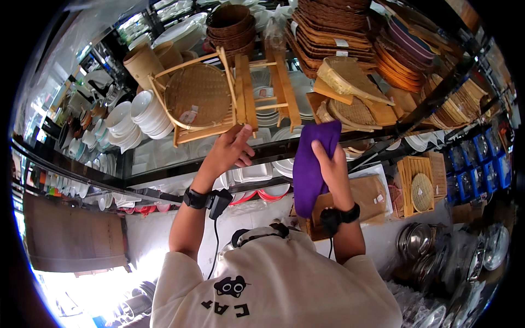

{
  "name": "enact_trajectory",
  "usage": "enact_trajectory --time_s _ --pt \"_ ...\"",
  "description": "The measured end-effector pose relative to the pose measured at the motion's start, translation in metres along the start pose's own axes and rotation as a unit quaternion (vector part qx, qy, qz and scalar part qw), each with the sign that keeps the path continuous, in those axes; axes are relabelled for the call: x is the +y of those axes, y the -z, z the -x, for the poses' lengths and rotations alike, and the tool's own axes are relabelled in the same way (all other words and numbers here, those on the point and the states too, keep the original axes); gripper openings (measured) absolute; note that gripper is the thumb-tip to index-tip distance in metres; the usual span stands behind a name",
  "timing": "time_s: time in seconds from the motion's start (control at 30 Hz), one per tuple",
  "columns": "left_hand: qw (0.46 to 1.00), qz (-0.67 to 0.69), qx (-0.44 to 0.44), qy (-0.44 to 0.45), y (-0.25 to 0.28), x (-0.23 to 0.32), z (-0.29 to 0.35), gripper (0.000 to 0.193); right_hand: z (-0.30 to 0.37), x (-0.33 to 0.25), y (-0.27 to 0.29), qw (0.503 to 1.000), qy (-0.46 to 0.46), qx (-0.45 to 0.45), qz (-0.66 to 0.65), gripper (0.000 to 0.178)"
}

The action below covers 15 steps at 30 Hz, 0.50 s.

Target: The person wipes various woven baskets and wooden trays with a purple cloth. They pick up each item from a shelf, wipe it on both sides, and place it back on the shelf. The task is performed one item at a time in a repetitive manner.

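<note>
Purple cloth hides most of the right hand, seemingly gripping.

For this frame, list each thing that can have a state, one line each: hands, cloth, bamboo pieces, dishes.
Left hand: raised, gripping the bamboo frame's lower edge.
Right hand: shut on the purple cloth.
Purple cloth: bunched, hanging down.
Bamboo-framed round woven tray: tilted on the shelf.
White bowls: stacked, leaning.
Woven baskets: nested.

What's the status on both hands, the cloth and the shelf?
Left hand gripping the bamboo tray frame at its lower edge. Right hand shut on purple cloth. Stacked white bowls and wicker baskets crowd the shelf.
</note>
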<state>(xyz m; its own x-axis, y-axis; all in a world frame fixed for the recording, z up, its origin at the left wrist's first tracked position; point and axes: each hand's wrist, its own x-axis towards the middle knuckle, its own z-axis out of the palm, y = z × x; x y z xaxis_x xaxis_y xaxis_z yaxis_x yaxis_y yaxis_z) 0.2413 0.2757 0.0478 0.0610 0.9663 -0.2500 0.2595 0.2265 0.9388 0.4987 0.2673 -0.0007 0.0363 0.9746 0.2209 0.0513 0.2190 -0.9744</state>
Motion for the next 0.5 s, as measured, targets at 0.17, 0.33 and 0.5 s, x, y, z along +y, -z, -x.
enact_trajectory --time_s 0.17,0.33,0.5 --pt "0.999 -0.012 0.029 -0.041 -0.009 0.002 -0.016 0.046 -0.062 -0.003 -0.008 0.995 0.045 -0.009 0.083 0.041" --pt "0.998 -0.011 0.031 -0.052 -0.013 -0.004 -0.02 0.042 -0.075 0.005 -0.022 0.991 0.021 -0.1 0.081 0.038" --pt "0.998 0.016 -0.02 -0.051 -0.011 -0.001 -0.015 0.037 -0.068 0.001 -0.021 0.992 -0.005 -0.117 -0.056 0.024"
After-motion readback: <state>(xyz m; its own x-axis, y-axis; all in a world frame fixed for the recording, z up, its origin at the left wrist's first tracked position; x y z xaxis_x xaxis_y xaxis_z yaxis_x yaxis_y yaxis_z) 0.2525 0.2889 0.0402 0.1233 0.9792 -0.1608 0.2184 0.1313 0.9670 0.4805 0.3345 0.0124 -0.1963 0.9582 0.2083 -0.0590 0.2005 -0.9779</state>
